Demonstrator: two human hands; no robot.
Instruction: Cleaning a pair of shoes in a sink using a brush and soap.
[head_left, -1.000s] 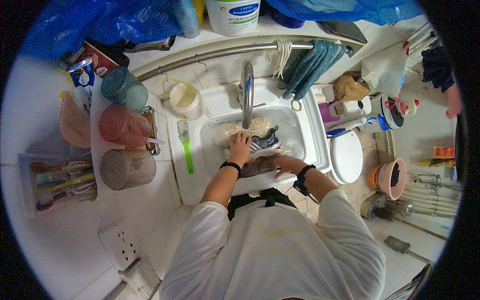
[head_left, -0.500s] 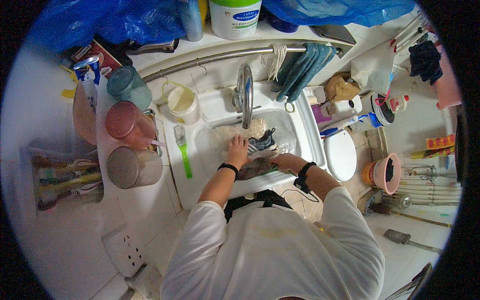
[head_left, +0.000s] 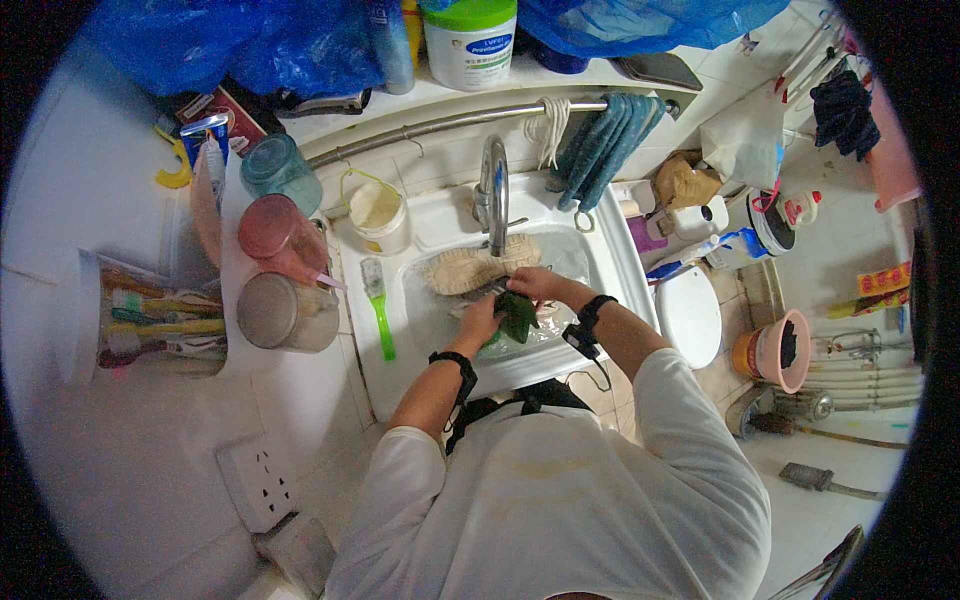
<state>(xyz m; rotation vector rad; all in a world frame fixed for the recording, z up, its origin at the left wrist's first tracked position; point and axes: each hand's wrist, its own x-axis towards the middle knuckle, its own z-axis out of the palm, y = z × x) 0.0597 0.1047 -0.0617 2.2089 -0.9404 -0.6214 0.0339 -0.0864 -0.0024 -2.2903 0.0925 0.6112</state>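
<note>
My left hand (head_left: 478,327) and my right hand (head_left: 540,284) are both closed on a shoe (head_left: 516,316) over the white sink (head_left: 378,398). A dark green part of it faces me, while my fingers hide most of the rest. Behind my hands another shoe (head_left: 480,266) lies in the basin with its beige sole upward. The chrome faucet (head_left: 493,200) hangs over that sole. A green-handled brush (head_left: 381,318) rests on the sink's left rim, apart from my left hand. Water with light foam shows in the basin.
A small white bucket (head_left: 378,218) stands at the sink's back left corner. Blue-grey cloths (head_left: 610,148) hang from the metal rail (head_left: 445,122). Along the left ledge are plastic cups (head_left: 283,240). A white lidded bin (head_left: 688,312) stands right of the sink.
The held shoe has been turned, so its white stripes no longer show and a dark green part does. My right hand has moved left and up, nearer my left hand.
</note>
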